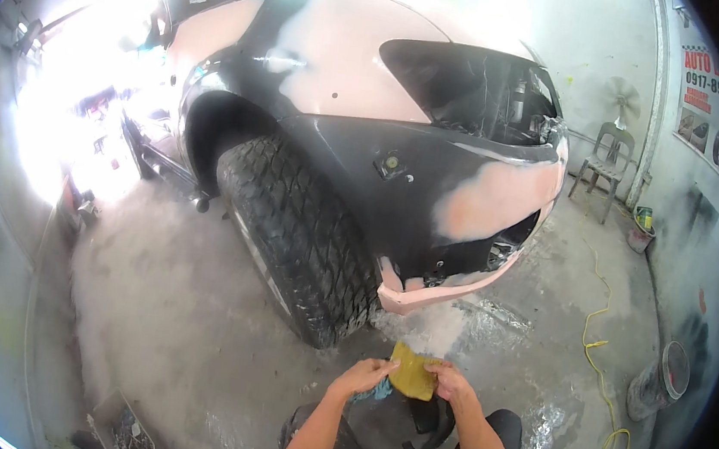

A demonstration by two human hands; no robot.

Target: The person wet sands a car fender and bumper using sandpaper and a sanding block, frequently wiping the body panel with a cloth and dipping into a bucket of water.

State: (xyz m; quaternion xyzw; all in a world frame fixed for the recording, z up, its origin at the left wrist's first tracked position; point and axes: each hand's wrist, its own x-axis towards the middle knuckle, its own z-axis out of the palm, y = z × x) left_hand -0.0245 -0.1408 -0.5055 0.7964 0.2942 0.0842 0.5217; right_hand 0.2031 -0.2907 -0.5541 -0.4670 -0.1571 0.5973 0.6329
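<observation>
- The left hand [362, 374] and the right hand [451, 379] meet low in the middle of the view, each pinching one edge of a yellow pad [413, 373] held between them, fingers closed on it.
- A scrap of blue cloth [380, 391] shows just under the left hand; how it is held cannot be told.
- Below the hands, dark straps [426, 430] lie across the person's lap; their kind is hard to make out.
- Just beyond the hands stands the front corner of a car [368, 139], black with large pink patches, its knobbly front tyre [302, 236] turned outward.
- The pink bumper edge [430, 296] hangs low, nearest the pad, and the headlight opening [476, 89] is a dark hollow.
- On the far right wall hangs a rectangular sign [707, 98], white with red lettering and small pictures.
- A grey plastic chair [606, 166] stands against that wall, with a small green and yellow container [642, 219] near it on the floor.
- A yellow cord [600, 334] snakes across the right of the floor, past a grey bucket [660, 379] lying on its side.
- The concrete floor [169, 310] is pale, dusty and stained.
- At near left a tray of small dark parts [125, 431] is cut off by the rim.
- The far left is washed out by glare.
</observation>
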